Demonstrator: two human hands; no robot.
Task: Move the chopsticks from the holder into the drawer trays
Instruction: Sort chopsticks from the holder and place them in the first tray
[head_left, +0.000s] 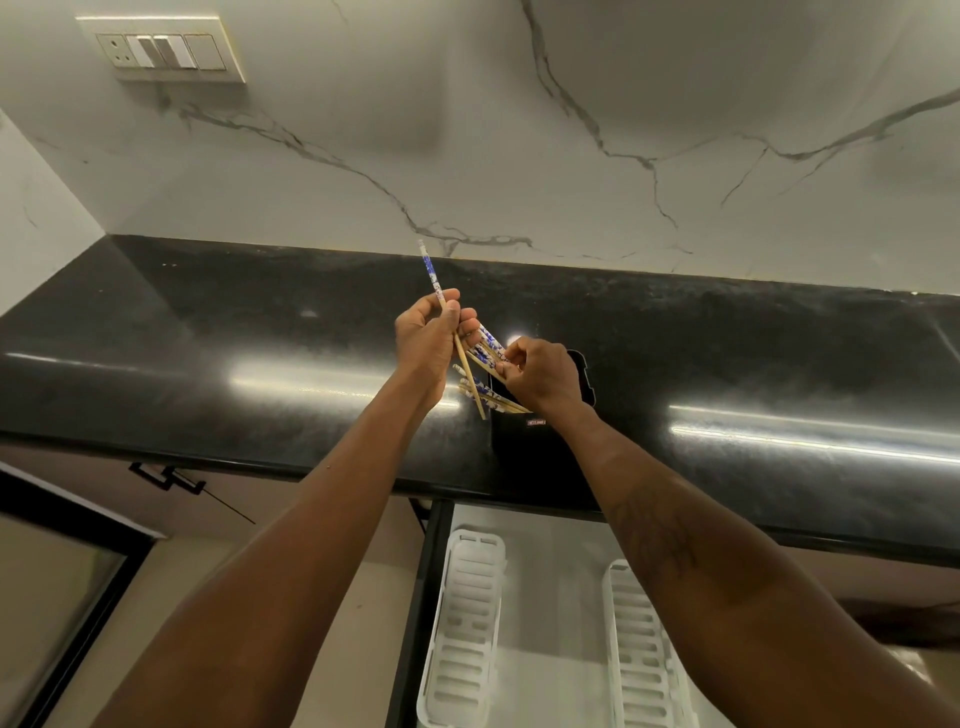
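Observation:
My left hand (427, 340) pinches one chopstick (430, 270) with a blue-and-white patterned top, held upright above the black counter. My right hand (540, 371) grips several more chopsticks (488, 353) of the same pattern, fanned out to the left over the black holder (519, 441). The holder stands near the counter's front edge, partly hidden by my right wrist. Below the counter an open drawer (550, 571) holds two white slotted trays: the left tray (465, 629) and the right tray (641, 649). Both trays look empty.
The glossy black counter (208, 364) runs across the view under a white marble wall. A switch panel (163, 49) sits high on the wall at left. A dark-framed cabinet door (57, 571) and a black handle (166, 478) lie to the left of the drawer.

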